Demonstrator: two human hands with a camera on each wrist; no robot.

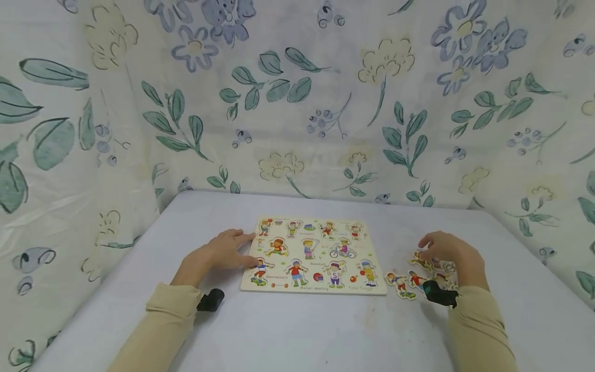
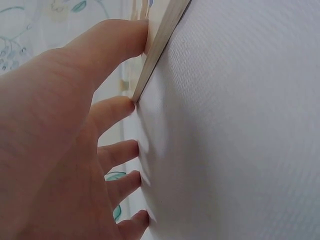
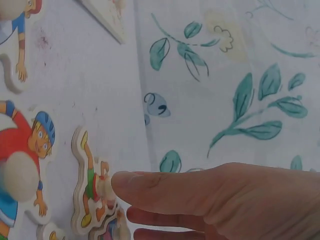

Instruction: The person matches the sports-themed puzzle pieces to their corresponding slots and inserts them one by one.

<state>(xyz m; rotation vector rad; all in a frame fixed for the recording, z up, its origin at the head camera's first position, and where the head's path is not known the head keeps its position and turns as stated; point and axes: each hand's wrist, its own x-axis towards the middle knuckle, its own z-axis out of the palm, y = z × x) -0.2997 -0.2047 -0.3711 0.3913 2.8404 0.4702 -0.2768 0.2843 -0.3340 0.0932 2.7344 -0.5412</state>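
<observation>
The wooden sports picture board lies flat on the table, covered with figures of children at sports. At its left side is my left hand, fingers spread. In the left wrist view the thumb touches the edge of the board, the index fingertip meets its corner, and the other fingertips rest on the table. To the right, my right hand hangs over loose knobbed puzzle pieces. Its thumb tip is right at the knob of a runner piece, with the fingers apart from the thumb.
Beside the runner lie a skateboarder piece and a blue-helmeted skater piece, with several more partly hidden under the right hand. A white table carries everything. Floral cloth hangs behind and along both sides.
</observation>
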